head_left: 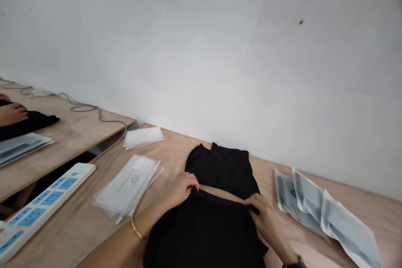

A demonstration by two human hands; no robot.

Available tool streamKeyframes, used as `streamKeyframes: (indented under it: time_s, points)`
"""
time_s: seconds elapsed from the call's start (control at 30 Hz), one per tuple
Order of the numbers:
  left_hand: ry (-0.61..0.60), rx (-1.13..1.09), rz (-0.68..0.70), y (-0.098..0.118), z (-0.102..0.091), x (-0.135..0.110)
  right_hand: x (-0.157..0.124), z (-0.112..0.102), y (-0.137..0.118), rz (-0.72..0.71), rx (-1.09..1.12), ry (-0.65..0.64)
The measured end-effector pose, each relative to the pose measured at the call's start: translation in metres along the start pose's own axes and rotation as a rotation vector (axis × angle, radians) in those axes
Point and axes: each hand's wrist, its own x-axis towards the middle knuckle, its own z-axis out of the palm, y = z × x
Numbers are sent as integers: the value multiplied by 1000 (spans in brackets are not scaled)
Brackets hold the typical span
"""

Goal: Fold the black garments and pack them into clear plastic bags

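A black cloth garment (220, 167) lies flat on the light wooden table (194, 144), its collar end toward the wall. My left hand (182, 190) pinches a black edge of the garment at the middle of the table, with a gold bangle (136, 228) on that wrist. My right hand (262, 217) grips the same folded edge further right. Between my hands, a strip of bare wood shows under the lifted edge. The lower part of the garment (204, 234) runs toward me and past the bottom of the view.
Left of the garment lie stacks of transparent packets (127, 186), with a smaller stack (143, 137) beyond. Printed packets (326, 213) fan out on the right. A white power strip (40, 209) lies at lower left. On a neighbouring table, a co-worker's hand (12, 113) rests on black cloth.
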Motion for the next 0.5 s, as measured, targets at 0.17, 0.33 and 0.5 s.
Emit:
streamKeyframes:
  time_s: [0.17,0.33,0.5]
  points:
    - [-86,324,252,13,-9,-40,-37,0,3,-124,-188,-54]
    - [-85,364,241,42,12,-48,-53,18,-15,-54,-297,-39]
    - [-249,320,184,42,37,-51,-60,8,-9,-14,-240,62]
